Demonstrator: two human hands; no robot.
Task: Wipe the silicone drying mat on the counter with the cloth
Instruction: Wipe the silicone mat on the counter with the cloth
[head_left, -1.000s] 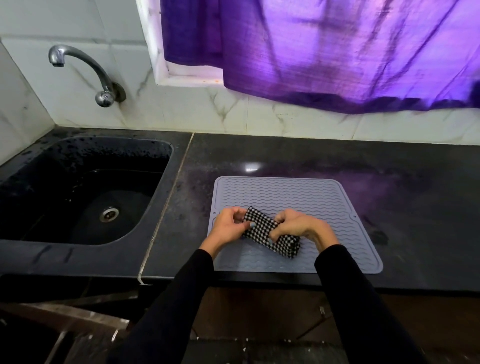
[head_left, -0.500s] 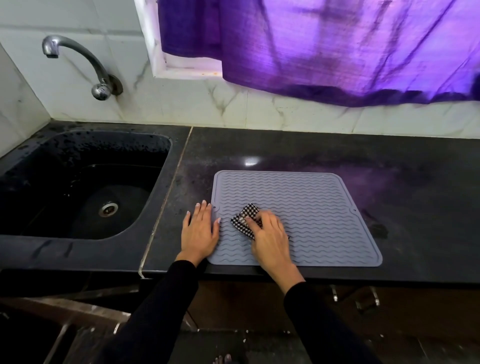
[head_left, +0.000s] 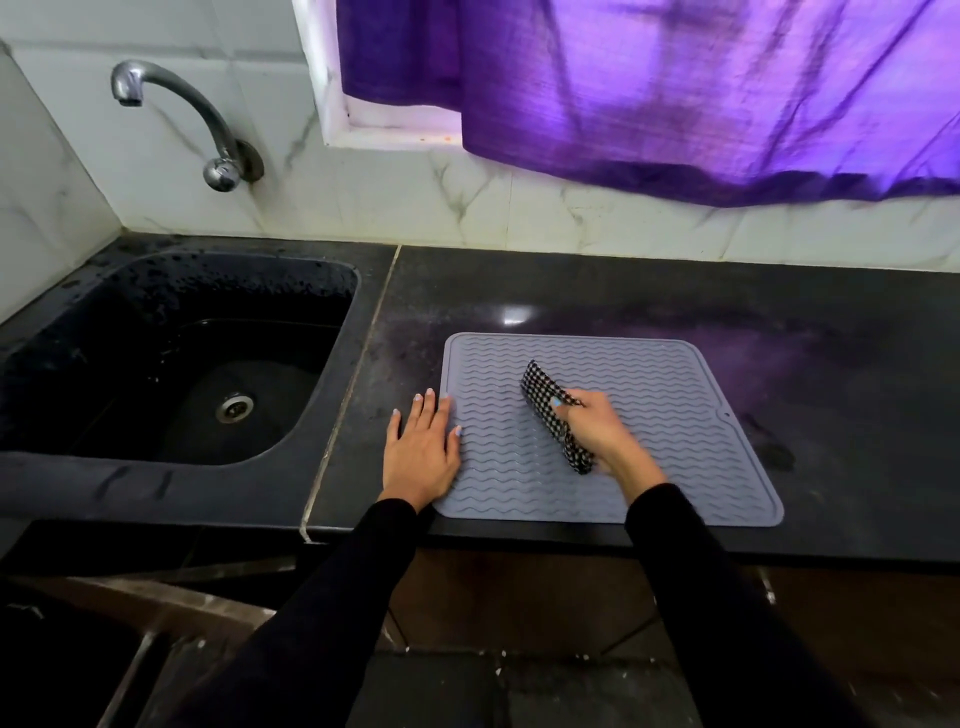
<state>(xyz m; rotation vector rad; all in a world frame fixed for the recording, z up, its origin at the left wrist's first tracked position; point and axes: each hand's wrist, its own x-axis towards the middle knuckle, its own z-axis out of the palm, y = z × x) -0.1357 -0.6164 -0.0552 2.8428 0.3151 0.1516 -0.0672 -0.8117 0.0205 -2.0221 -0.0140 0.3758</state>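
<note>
Black stone runs across the whole scene, and at its far left sits the sink (head_left: 171, 364), its walls beaded with water, a drain at the bottom and a metal tap (head_left: 208, 130) curving from the tiled wall above it. A pale seam divides the basin side from the dark surface (head_left: 649, 296) to its right.

Next comes the left hand (head_left: 423, 452), spread flat with fingers together, palm down. It lies across the left edge of the grey mat (head_left: 675, 395), the thumb side on the mat's ridges and the rest on the bare stone beside it. That looks like a bracing hold, pinning the mat so it does not slide.

The mat itself lies flat near the front edge, its wavy ridges running side to side. Towards its middle the right hand (head_left: 597, 431) is curled around the checked cloth (head_left: 556, 415), which is folded into a long narrow pad and pressed against the ridges, slanting from upper left to lower right.

The wiping step is in hand, and judging by the cloth's place much of the mat is not yet covered, the right half and far corners above all. The next move calls for firm strokes along the ridges, towards the right edge.

Nothing stands on the mat. A purple curtain (head_left: 675, 88) hangs above, well clear of the work.
</note>
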